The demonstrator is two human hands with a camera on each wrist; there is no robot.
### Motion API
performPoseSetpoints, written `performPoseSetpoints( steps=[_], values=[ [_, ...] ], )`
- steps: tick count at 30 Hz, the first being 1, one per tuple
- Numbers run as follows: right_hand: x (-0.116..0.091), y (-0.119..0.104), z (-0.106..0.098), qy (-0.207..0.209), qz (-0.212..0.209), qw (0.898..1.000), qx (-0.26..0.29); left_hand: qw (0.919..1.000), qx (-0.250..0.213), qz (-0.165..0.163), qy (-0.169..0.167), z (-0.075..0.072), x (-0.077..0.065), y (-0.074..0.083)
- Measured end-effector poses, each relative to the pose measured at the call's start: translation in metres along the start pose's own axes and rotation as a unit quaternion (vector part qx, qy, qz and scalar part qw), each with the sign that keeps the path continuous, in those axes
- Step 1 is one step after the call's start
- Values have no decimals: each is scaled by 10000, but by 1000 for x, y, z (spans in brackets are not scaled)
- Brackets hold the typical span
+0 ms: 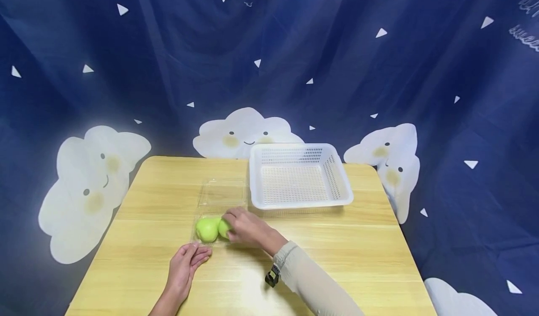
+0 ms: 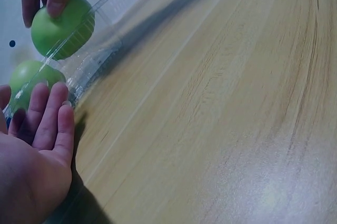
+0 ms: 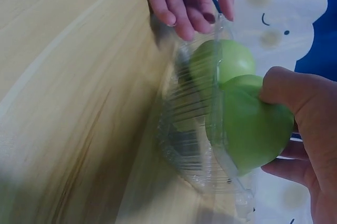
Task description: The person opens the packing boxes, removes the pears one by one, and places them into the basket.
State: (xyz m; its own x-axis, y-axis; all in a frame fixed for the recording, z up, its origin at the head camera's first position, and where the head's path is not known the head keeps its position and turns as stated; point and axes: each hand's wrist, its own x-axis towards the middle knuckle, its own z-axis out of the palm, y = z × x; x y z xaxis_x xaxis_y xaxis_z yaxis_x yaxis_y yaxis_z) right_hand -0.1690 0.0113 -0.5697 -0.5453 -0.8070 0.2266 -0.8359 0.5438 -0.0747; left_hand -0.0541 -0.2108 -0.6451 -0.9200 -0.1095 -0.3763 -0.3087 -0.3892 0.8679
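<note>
A clear plastic clamshell container [image 1: 223, 192] lies on the table with its lid folded back. One green apple [image 1: 207, 230] sits in the left part of its base. My right hand [image 1: 246, 227] grips a second green apple [image 3: 251, 129] from above, thumb on one side and fingers on the other. This apple is partly inside the base, beside the first one; whether it touches the bottom is hidden. At the near left edge, my left hand [image 1: 187, 262] pinches the container's rim, its other fingers loosely extended outside the wall [image 2: 52, 116].
A white perforated plastic basket [image 1: 301, 203] stands at the back right of the wooden table [image 1: 139, 260], just right of the lid. A dark blue curtain [image 1: 210, 49] with clouds hangs behind the table. My right sleeve [image 1: 311, 278] crosses the front right.
</note>
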Motion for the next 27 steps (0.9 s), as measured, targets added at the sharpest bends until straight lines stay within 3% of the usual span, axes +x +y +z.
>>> performPoseSetpoints(
  steps=[12, 27],
  values=[
    [2, -2, -15, 148, 56, 9997, 167, 9994, -214, 249, 66, 1, 0, -1],
    [6, 2, -37, 315, 203, 9988, 315, 9996, 44, -31, 264, 2, 0, 1]
  ],
)
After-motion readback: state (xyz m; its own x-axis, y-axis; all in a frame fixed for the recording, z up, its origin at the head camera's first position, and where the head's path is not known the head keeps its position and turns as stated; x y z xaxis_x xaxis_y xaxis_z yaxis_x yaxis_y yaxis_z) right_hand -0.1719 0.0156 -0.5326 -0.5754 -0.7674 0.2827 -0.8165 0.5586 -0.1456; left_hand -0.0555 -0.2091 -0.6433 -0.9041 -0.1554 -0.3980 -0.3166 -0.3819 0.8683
